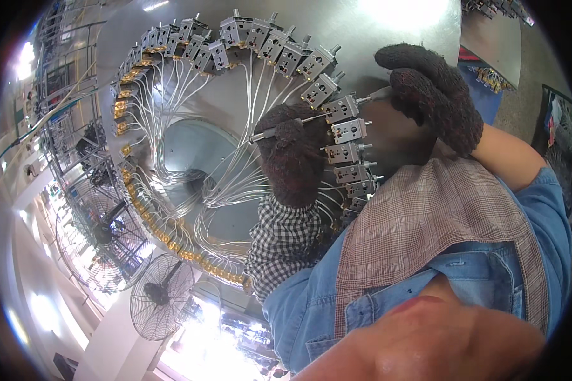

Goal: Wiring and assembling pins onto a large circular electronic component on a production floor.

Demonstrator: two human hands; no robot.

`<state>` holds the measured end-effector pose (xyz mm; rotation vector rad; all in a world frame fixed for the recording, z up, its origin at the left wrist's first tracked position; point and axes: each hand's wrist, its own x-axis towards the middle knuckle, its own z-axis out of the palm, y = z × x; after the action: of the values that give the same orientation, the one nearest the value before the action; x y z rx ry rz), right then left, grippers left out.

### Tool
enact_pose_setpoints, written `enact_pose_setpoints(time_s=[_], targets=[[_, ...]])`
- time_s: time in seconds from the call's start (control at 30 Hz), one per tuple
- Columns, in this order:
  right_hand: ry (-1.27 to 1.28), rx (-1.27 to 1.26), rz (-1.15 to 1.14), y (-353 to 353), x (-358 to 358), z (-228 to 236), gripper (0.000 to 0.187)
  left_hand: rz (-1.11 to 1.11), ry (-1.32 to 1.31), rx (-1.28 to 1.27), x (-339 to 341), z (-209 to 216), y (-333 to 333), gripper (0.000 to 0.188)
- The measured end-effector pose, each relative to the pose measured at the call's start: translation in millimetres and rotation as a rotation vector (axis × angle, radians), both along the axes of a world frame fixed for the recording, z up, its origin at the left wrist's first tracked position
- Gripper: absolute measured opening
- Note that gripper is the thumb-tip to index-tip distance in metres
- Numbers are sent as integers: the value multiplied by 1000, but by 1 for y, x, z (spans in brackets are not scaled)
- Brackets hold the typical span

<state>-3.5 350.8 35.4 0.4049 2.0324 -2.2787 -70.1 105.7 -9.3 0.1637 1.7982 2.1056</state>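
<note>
My left hand (291, 152), in a dark knitted glove, is closed around a slim rod-like metal tool (265, 134). The tool's thin tip reaches right to a small boxy metal thermostat (342, 109) at the edge of the round table. On the thermostat's other side, my right hand (435, 92), gloved alike, has its fingers closed by the outward-pointing shaft. A short greyish piece (380, 94) shows between those fingers and the shaft; its kind is unclear. More thermostats (346, 131) stand beside it in a curved row, with thin silvery-white lines (251, 95) running to the centre.
The round metal table (388, 44) carries a ring of thermostats and gold-coloured fittings (171, 244) along its rim. A raised round metal hub (190, 146) gathers the lines. A caged fan (162, 292) stands beyond the left rim, and another surface with parts (492, 76) lies right.
</note>
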Motion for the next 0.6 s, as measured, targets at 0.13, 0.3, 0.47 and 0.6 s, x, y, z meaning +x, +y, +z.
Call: enact_pose_setpoints(time_s=[0.13,0.3,0.47,0.6], targets=[[122,121,-26,-3,0,-3,37,-76,331,-309,2,0,1,26],[130,37,-34,1,5,-7,39,204,-226,285,6,6,9,9],[-36,-101,-76,5,22,-6,39,52,-166,476,8,11,8,25],[-91,-83,-102,-2,40,-12,40,101,-113,375,18,17,4,25]])
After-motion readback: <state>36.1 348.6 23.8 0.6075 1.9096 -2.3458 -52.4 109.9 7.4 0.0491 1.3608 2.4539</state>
